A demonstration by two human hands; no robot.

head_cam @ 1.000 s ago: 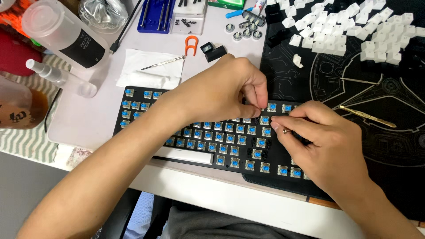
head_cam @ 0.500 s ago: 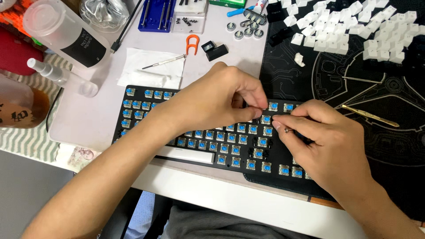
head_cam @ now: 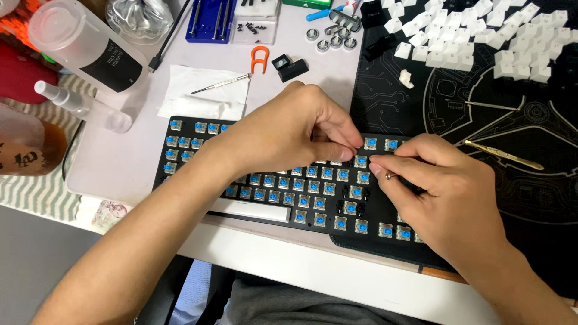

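**Both hands at one switch on a stripped keyboard**

The keyboard (head_cam: 283, 192) lies flat on the counter (head_cam: 120, 162), its right end resting on the dark desk mat (head_cam: 542, 198). Nearly all caps are off; rows of blue switches (head_cam: 337, 224) are exposed and one long white key (head_cam: 250, 209) remains on the bottom row.

The left hand (head_cam: 295, 135) arches over the upper middle rows, thumb and forefinger pinched together at the switches just left of the right hand; what they grip, if anything, is hidden. The right hand (head_cam: 439, 192) meets it fingertip to fingertip, fingers closed on a small metal part (head_cam: 390, 176), too small to identify.

Nearby: loose white keycaps (head_cam: 512, 42) heaped on the mat, an orange puller (head_cam: 259, 58), a small screwdriver (head_cam: 221, 83) on a white tissue (head_cam: 205, 96), brass tweezers (head_cam: 503, 154), a plastic bottle (head_cam: 90, 51).

Risks, as judged: the small part could slip from the pinch and drop between switches, where it would be hard to find. Force applied off-axis could bend a switch pin. A forearm could sweep the loose keycaps.
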